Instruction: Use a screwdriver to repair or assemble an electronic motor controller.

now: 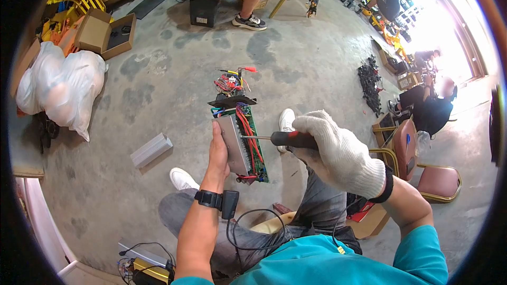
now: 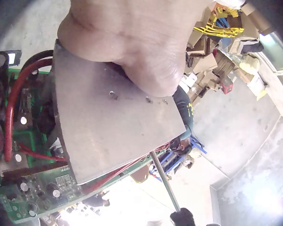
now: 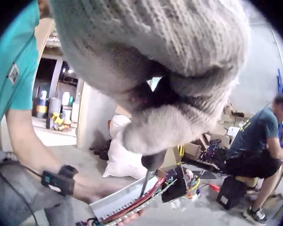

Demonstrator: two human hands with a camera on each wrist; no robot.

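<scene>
My bare left hand [image 1: 217, 153] grips a green circuit board [image 1: 259, 166] by the flat metal heat sink plate [image 1: 231, 145] along its side. Red wires run lengthwise beside the plate, and a black end panel [image 1: 232, 101] with a tangle of leads is at the board's far end. In a white knitted glove, my right hand [image 1: 343, 153] holds a screwdriver [image 1: 296, 139] by its black and red handle. Its shaft [image 2: 165, 181] points sideways at the plate's edge by the wires; in the left wrist view the tip is hidden behind that edge.
A silver finned metal housing [image 1: 152, 150] lies on the concrete floor to the left. White plastic bags [image 1: 63, 87] and an open cardboard box [image 1: 105, 34] are beyond it. Chairs [image 1: 438, 182] and seated people are at the right and far side; a cable loops over my lap.
</scene>
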